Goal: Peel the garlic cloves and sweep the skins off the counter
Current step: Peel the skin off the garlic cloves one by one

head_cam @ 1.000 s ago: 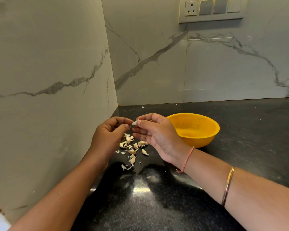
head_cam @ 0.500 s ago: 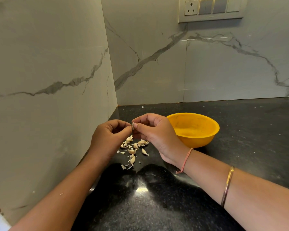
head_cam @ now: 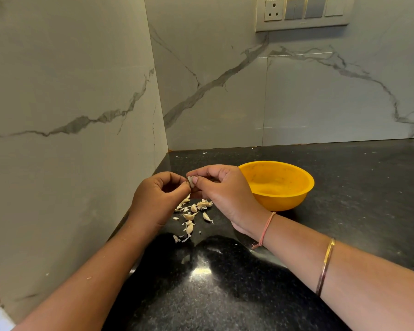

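Left hand (head_cam: 157, 199) and right hand (head_cam: 222, 189) each pinch the small garlic clove (head_cam: 190, 181) in a tight fingertip grip above the skins (head_cam: 191, 212) on the tabletop (head_cam: 344, 187), left of centre; it looks light, firm and likely slippery once bare, so hold its ends.

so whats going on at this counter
A person is peeling garlic by hand. The left hand and right hand are held just above the black counter, both pinching one garlic clove between their fingertips. Under them, loose skins and garlic bits lie scattered on the counter, not yet swept away. A yellow bowl stands just to the right, with nothing visible inside it.
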The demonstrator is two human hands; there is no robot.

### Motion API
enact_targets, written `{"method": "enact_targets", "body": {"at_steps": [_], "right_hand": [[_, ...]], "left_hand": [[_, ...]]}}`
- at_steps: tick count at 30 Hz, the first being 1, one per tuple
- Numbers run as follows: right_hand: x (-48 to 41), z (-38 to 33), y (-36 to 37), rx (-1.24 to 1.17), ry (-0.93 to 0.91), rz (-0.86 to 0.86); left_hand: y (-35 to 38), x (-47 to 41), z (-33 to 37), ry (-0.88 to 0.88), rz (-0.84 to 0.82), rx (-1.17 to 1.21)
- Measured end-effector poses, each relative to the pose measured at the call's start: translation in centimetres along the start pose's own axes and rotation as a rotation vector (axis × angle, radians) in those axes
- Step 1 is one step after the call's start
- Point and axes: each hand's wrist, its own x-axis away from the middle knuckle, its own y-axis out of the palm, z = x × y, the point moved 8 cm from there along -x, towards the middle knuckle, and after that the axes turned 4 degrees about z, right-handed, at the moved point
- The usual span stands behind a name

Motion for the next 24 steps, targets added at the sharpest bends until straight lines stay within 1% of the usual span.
{"method": "enact_targets", "body": {"at_steps": [4,12,17,21,24], "right_hand": [[0.2,0.0,0.2,-0.012,0.015,-0.040],[0.3,-0.2,0.5,-0.084,0.073,-0.096],[0.2,0.3,0.6,-0.210,0.157,-0.089],[0.3,0.4,0.9,-0.337,0.231,-0.132],[0.5,0.4,1.2,-0.383,0.260,-0.173]], "left_hand": [[-0.1,-0.1,-0.1,0.011,0.005,-0.049],[-0.4,-0.3,-0.4,-0.005,0.034,-0.063],[-0.9,-0.4,-0.6,-0.036,0.091,-0.036],[-1.3,-0.5,-0.9,-0.050,0.126,-0.017],[-1.3,-0.5,-1.0,-0.049,0.130,-0.028]]}}
